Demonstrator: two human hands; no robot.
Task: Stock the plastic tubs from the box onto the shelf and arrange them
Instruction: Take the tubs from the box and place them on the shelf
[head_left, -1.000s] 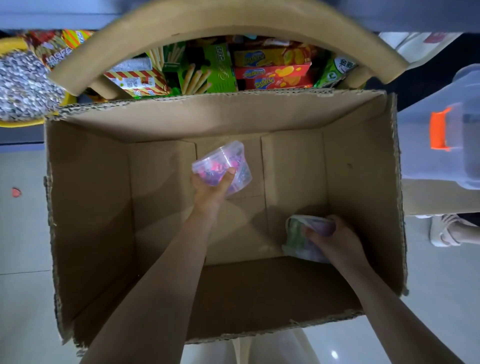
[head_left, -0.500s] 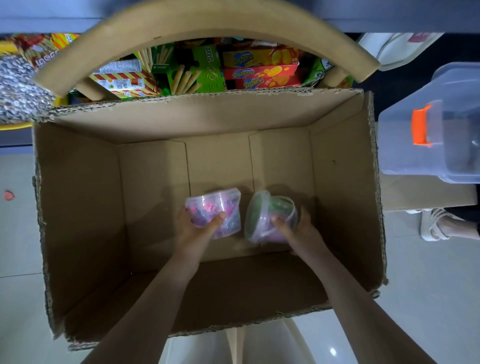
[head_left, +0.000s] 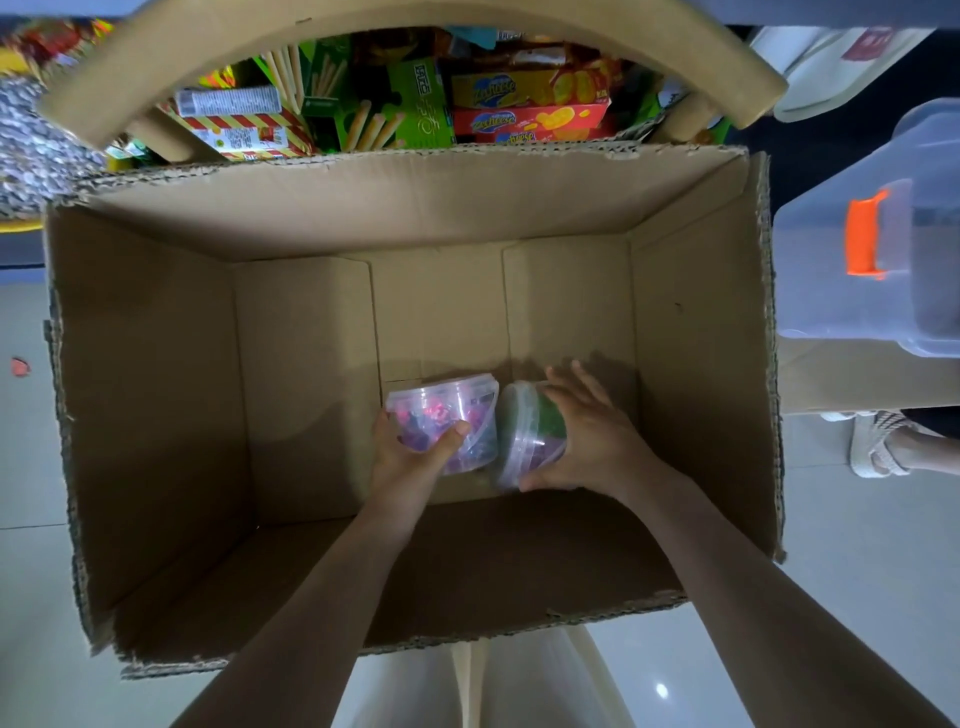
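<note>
two bare forearms reach down over the near edge of the box (head_left: 156, 415), side by side. the left hand (head_left: 413, 457) grips the pink tub (head_left: 444, 413), thumb curled across its front. the right hand (head_left: 597, 441) lies over the green tub (head_left: 522, 431), fingers spread, thumb hooked round its lid end.

- Two plastic tubs side by side: one pink-filled tub (head_left: 436, 413) and one green-filled tub (head_left: 524, 439).
- One cardboard box (head_left: 156, 415), open on top, with both tubs inside it.
- Two grips, one to each tub: the left grip (head_left: 410, 457) holds the pink-filled tub, the right grip (head_left: 597, 441) the green-filled tub.
- One clear storage bin (head_left: 831, 301) with one orange latch (head_left: 865, 239).
- Three cheese-cracker packs (head_left: 530, 122) behind the box; the other snacks there are too jumbled to count.
- One sandalled foot (head_left: 878, 447).
</note>
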